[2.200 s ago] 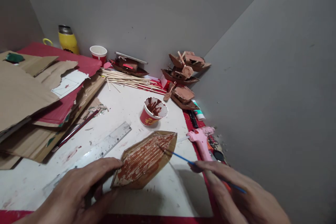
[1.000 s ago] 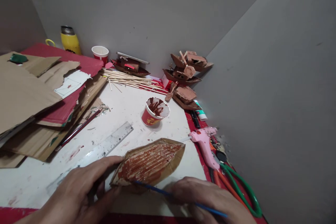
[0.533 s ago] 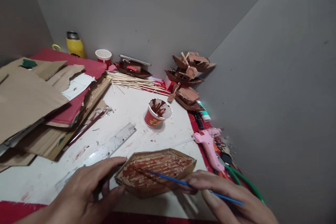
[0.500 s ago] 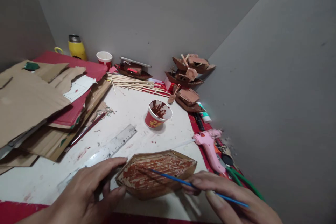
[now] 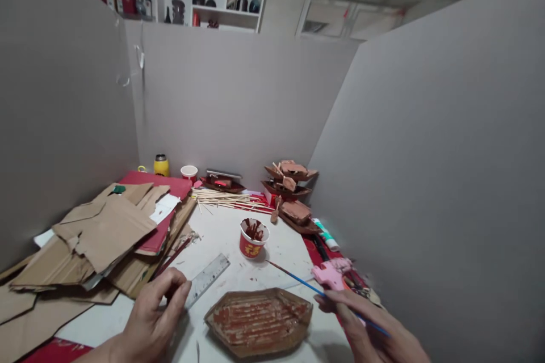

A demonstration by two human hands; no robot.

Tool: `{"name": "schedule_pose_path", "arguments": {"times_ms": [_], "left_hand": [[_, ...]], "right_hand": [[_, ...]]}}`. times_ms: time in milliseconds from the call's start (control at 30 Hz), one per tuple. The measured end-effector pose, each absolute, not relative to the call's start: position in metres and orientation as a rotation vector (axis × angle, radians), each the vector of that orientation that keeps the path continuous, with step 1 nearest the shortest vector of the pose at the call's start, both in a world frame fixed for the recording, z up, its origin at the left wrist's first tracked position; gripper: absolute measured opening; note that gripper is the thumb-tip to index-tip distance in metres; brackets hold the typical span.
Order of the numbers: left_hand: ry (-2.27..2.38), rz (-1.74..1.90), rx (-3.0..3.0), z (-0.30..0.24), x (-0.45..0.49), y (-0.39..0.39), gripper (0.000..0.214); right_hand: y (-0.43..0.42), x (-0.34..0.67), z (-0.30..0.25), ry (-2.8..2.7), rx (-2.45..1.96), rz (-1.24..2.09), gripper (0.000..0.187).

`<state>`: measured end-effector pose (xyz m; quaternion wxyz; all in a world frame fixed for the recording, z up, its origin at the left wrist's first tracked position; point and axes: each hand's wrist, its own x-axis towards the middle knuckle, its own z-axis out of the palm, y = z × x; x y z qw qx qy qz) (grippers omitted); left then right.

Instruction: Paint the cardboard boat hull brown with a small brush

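Grey partitions [image 5: 221,96] rise at ten, twelve and two o'clock, taking the boat hull [image 5: 259,323] as the centre of the clock. Within them the bench [image 5: 289,244] has a white working surface with red showing at its edges. A heap of torn cardboard [image 5: 114,232] covers the bench at ten o'clock. The hull lies on the near part of the bench between the two hands, apart from both, its ridged inner floor streaked reddish brown. At three o'clock the right hand [image 5: 374,312] has its grip closed round a blue paintbrush [image 5: 298,279]. At nine o'clock the left hand [image 5: 155,312] is curled, thumb and forefinger tips close together; whether its grip pinches anything I cannot tell. Brown model boats [image 5: 298,212] stand against the partition near one o'clock, some stacked. A pink glue gun [image 5: 330,273] rests at two o'clock, just beyond the right hand. The clear ruler [image 5: 209,278] slants at ten o'clock, its near end running up to the left hand. A red paper cup [image 5: 251,248], smeared brown inside, stands at twelve. Smallest is the brush's dark tip, beside the cup's base and off the hull.
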<state>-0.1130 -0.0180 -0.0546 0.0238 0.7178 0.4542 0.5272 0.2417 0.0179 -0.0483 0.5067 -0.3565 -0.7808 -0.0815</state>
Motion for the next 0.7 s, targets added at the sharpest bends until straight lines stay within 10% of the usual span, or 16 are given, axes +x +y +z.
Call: {"name": "schedule_pose_path", "arguments": {"times_ms": [700], "left_hand": [[1.647, 1.632, 2.398, -0.071, -0.129, -0.014, 0.011]], "right_hand": [[0.026, 0.22, -0.048, -1.796, -0.674, -0.012, 0.021]]}}
